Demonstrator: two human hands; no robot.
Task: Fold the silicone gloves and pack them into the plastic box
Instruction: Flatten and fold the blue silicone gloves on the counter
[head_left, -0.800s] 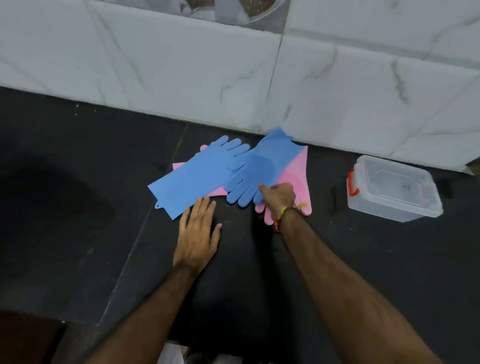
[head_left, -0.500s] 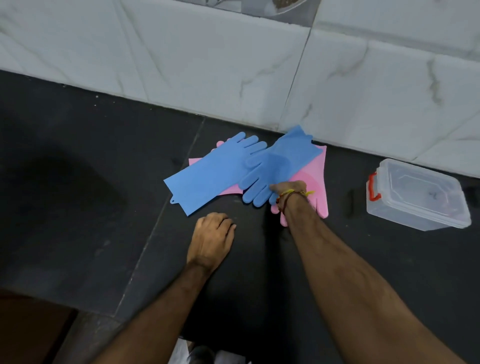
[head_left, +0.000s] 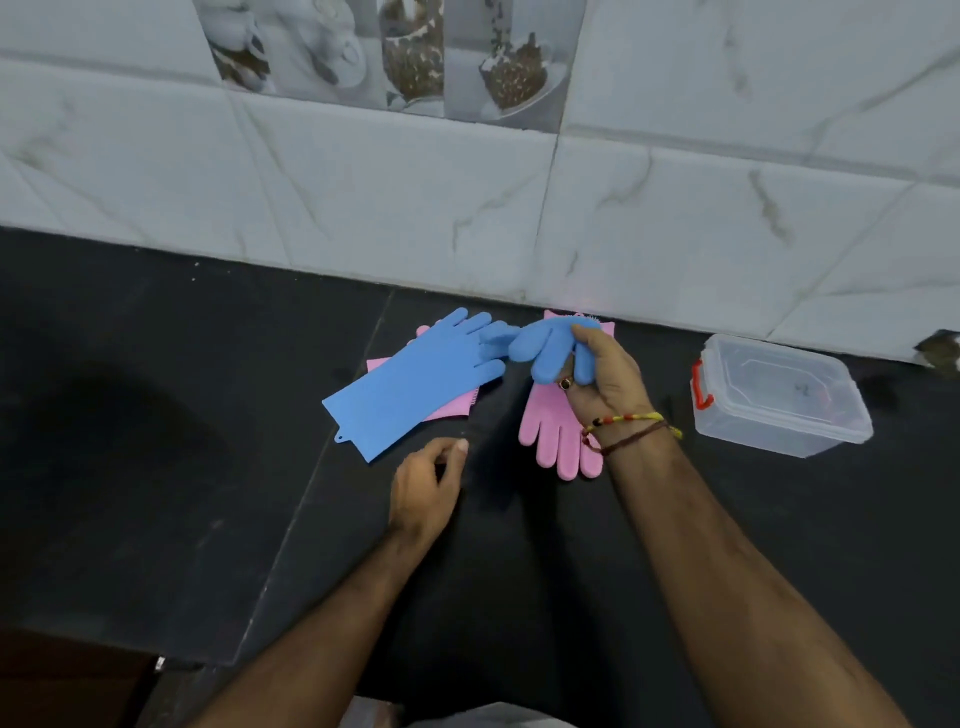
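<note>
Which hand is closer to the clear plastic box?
Right. The right hand, holding a blue glove, is just left of the plastic box; the left hand is farther left.

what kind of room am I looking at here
Most likely a home kitchen: a dark stone counter runs along a white marble-look tiled wall, with a decorative tile picturing cups and jars, and dish gloves beside a clear plastic box.

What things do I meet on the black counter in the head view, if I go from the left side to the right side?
Flat blue glove → left hand → blue glove gripped by the right hand → plastic box.
</note>
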